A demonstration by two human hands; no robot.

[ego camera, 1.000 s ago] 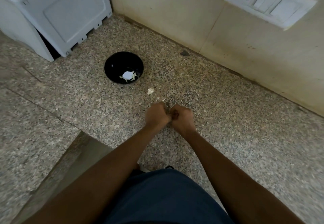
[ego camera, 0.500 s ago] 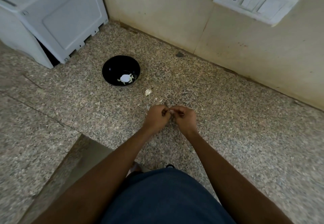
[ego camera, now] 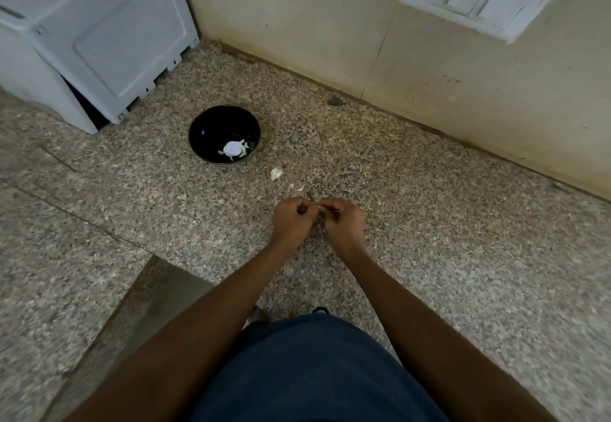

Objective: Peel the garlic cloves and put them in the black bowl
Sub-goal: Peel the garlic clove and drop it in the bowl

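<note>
Two hands meet over the granite counter (ego camera: 429, 256), on the near side of the bowl (ego camera: 224, 135) and a little to its right. The left hand (ego camera: 292, 221) and right hand (ego camera: 344, 223) have their fingers curled inward, fingertips almost touching, and pinch a small pale thing between them, presumably a clove (ego camera: 319, 206); only a sliver of it shows.

Step in hand, as judged: peeling. The clove is held up between both hands, clear of the bowl. The next move calls for stripping the rest of the skin, then one hand carrying the bare clove away from the person and leftward to drop it into the bowl.

Inside the bowl lie a white round piece and a few pale slivers (ego camera: 234, 149); whether these are peeled cloves or skin cannot be told. Just right of the bowl, on the counter, rests a pale scrap (ego camera: 276, 173), with smaller flecks between it and the hands.

Hidden or unclear: how much skin remains on the clove, and which fingers do the peeling. Beyond the bowl, a white appliance (ego camera: 99, 41) is cut off by the frame.
</note>
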